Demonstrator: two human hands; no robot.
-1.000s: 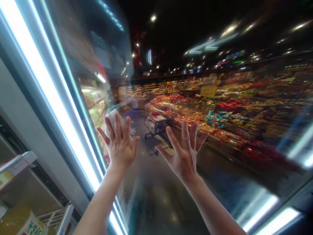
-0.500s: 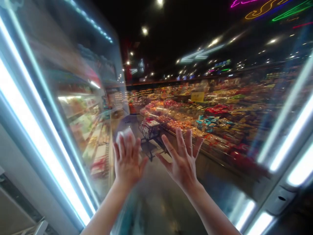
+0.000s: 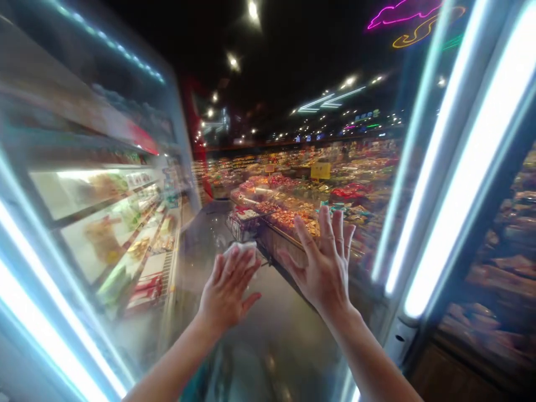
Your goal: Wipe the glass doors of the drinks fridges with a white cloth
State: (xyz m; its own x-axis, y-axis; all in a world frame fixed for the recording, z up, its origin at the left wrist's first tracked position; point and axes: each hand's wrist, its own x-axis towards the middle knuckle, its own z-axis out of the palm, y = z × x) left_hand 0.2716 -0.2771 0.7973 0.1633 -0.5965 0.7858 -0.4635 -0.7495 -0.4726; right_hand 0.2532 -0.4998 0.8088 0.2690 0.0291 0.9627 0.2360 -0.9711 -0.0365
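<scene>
Under the fingers of my left hand (image 3: pixel 229 290) lies a crumpled white cloth (image 3: pixel 248 246), pressed against a clear glass door (image 3: pixel 288 335). Its upper edge sticks out past my fingertips; whether it is cloth or paper is hard to tell. My right hand (image 3: pixel 328 273), fingers spread and holding nothing, rests flat at the glass to the right. Bright light strips run along the door frame (image 3: pixel 412 268) on the right and reflect in the pane on the left.
Beyond the glass a shopping cart (image 3: pixel 243 220) stands on the aisle floor. Lit refrigerated shelves (image 3: pixel 146 240) with packaged food line the left. Long bins of wrapped goods (image 3: pixel 288 206) fill the right, with a yellow sign (image 3: pixel 320 171) above them.
My left hand has moved a little right and down with the cloth, its fingers now slanting right. The right hand stays spread. The door frame's right side has shifted inward in view.
</scene>
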